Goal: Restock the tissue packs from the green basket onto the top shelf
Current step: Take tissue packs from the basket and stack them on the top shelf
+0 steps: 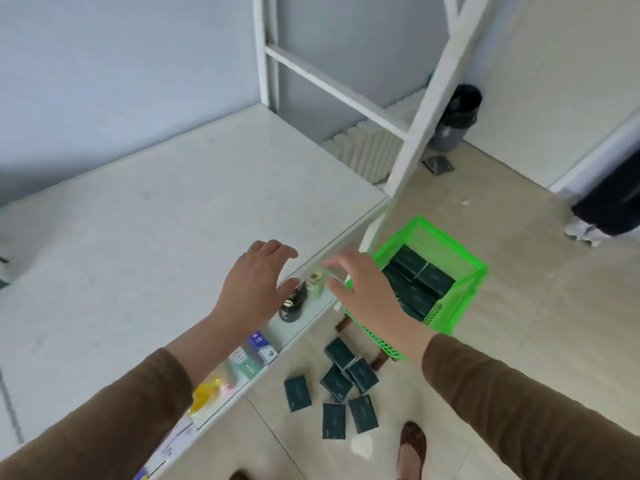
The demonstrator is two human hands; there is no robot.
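Note:
A bright green basket (460, 289) stands raised above the floor to the right of the shelf, with several dark green tissue packs (420, 282) inside. More dark tissue packs (341, 386) lie scattered on the floor below it. The white top shelf (145, 237) spreads out bare at the left. My left hand (256, 282) hovers open over the shelf's front edge. Over the basket's near left corner is my right hand (360, 285), fingers spread, holding nothing.
On a lower shelf under the front edge stand a dark jar (292, 306), a pale green jar (317, 284) and small boxes (258, 351). A white frame post (426, 109) rises behind the basket. A grey bin (453, 119) and another person's leg (609, 202) are at the right.

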